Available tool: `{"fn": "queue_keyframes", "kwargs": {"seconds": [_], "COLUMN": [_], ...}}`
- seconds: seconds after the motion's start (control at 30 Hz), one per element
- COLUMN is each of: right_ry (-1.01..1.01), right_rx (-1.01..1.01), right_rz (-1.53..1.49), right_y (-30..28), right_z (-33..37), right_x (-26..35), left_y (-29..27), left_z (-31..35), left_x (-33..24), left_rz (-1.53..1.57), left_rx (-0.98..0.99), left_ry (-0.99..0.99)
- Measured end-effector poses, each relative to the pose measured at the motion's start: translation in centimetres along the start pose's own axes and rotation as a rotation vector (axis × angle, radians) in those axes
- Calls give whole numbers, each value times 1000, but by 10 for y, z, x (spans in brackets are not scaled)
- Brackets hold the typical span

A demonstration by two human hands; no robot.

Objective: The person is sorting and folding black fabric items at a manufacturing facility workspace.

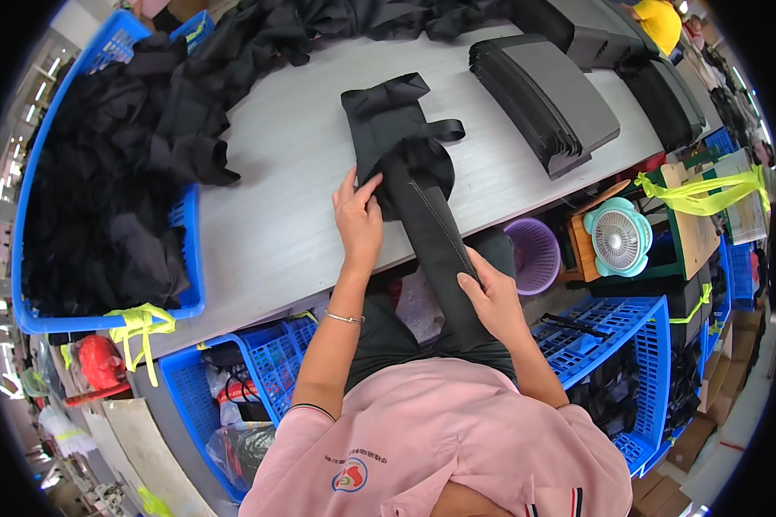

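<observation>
A black sewn fabric piece [431,228] with a pale stitched seam runs from the worktable down over my lap. Its far end is a wider folded panel [379,121] with a small loop strap [446,130] sticking out to the right. My left hand [359,217] touches the piece's left edge on the table, fingers stretched and apart. Lower down, my right hand [491,295] is closed on the right edge of the long strip, thumb on top. What lies under the right fingers is hidden.
On the left stands a blue crate [194,250] heaped with black fabric [103,189]. Stacks of black panels [552,95] sit at the table's right. Below are blue baskets [612,327], a purple bin [533,255] and a teal fan [618,237].
</observation>
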State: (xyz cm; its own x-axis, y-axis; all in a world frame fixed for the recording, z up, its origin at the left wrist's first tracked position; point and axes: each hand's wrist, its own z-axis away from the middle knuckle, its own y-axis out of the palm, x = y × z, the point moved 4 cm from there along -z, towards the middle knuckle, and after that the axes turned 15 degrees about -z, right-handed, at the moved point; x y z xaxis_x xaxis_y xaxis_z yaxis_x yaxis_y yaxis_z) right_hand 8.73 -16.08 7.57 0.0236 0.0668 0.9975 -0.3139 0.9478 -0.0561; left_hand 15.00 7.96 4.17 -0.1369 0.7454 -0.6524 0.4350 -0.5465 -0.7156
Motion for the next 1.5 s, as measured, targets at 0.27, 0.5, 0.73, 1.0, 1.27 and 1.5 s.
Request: {"fn": "queue_keyframes", "kwargs": {"seconds": [0.27, 0.5, 0.73, 1.0, 1.27, 1.5], "right_ry": [-118, -437, 150, 272, 183, 179], "right_rx": [-66, -101, -210, -264, -215, -204], "right_rz": [442, 351, -756, -1031, -1174, -1195], "right_y": [20, 26, 29, 29, 27, 29], "right_z": [-45, -68, -59, -44, -39, -39], "right_x": [25, -41, -19, 5, -2, -3], "left_y": [-19, -42, -63, -46, -52, -45], "left_z": [13, 64, 92, 98, 98, 101], "left_x": [-83, -104, -68, -90, -106, -102], "left_rz": [142, 348, 317, 229, 163, 335], "left_rx": [59, 257, 110, -39, -166, -162], "left_ry": [513, 642, 269, 152, 331, 128]}}
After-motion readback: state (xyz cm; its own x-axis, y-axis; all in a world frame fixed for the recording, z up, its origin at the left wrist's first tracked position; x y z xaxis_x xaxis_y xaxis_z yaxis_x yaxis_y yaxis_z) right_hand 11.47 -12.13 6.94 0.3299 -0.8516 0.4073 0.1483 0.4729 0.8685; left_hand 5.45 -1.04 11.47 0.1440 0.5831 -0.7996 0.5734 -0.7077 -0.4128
